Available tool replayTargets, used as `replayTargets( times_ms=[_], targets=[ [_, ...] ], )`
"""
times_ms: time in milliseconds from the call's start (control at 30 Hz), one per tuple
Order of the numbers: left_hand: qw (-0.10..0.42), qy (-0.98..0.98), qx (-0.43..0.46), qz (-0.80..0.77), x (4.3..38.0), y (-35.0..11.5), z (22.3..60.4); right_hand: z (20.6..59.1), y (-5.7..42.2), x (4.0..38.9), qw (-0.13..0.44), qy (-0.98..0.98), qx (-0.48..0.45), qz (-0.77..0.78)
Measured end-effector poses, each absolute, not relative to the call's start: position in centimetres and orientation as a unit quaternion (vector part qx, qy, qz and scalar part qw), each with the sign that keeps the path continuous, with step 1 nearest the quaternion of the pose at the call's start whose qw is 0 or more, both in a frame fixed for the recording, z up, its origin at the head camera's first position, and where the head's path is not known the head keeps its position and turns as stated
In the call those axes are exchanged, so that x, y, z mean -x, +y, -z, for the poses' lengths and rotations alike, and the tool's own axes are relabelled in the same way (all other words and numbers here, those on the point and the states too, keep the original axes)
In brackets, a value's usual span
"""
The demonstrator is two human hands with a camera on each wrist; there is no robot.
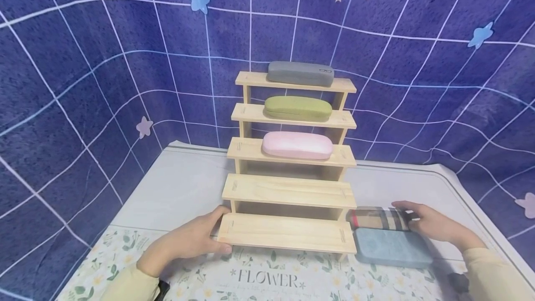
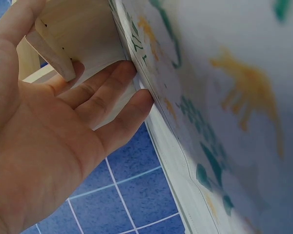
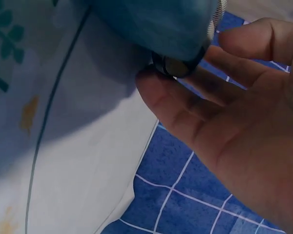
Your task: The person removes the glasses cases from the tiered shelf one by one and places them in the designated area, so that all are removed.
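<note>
Firstly, the whole back is filled by a blue backdrop [image 1: 125, 73] with pale grid lines, and in front of it a desk [image 1: 192, 171] is seen, covered partly with a flower print [image 1: 267, 278]. On the desk a wooden stand [image 1: 288, 191] with steps is placed. From what is shown, it may be judged that the work of setting cases on the stand is a little more than half done: the three upper steps are already occupied, one case to each, and two cases are left on the desk, just to the right of the lowest step [image 1: 288, 231]. When counted, one stand, five steps and five cases are found. The light blue case [image 1: 393, 247] is laid nearest to the front, and directly beyond it the plaid case [image 1: 374, 218] is partly hidden. Higher up, the pink case [image 1: 297, 145] is carried by the third step from the top, the green case [image 1: 297, 107] by the second, and the grey case [image 1: 298, 73] by the top one. Lastly, two hands are counted. By the left hand [image 1: 192, 240], the left end of the lowest step is held between thumb and index finger, while the other fingers [image 2: 124, 119] are loosely extended. At the right hand [image 1: 434, 224], the fingers are half open and slightly bent around the right end of the plaid case; whether it is really gripped cannot be told.
</note>
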State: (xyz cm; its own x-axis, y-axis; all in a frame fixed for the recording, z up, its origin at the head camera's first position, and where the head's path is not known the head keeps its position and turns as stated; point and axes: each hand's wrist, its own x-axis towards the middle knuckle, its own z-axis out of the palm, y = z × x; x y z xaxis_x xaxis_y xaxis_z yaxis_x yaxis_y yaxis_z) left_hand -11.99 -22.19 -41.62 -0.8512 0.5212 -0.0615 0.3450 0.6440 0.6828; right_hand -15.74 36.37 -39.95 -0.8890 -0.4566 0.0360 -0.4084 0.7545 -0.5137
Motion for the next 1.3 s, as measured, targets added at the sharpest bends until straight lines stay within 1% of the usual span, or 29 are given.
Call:
replayTargets(
  times_ms=[167,400,833,1067,1300],
  targets=[
    [0.127,0.897,-0.243,-0.347,12.0,-22.2,41.6,40.0,35.5,15.6,0.042,0.943,0.211,0.254],
    [0.126,0.899,-0.244,-0.341,12.1,-22.3,41.7,40.3,34.9,15.4,0.048,0.941,0.233,0.242],
    [0.128,0.898,-0.245,-0.342,12.1,-22.2,41.5,40.9,35.6,15.6,0.045,0.938,0.238,0.248],
    [0.134,0.900,-0.236,-0.342,12.0,-22.2,41.6,41.0,36.0,15.7,0.027,0.936,0.257,0.240],
    [0.133,0.900,-0.237,-0.342,12.1,-22.3,41.7,40.8,36.5,15.9,0.047,0.935,0.256,0.241]
  ],
)
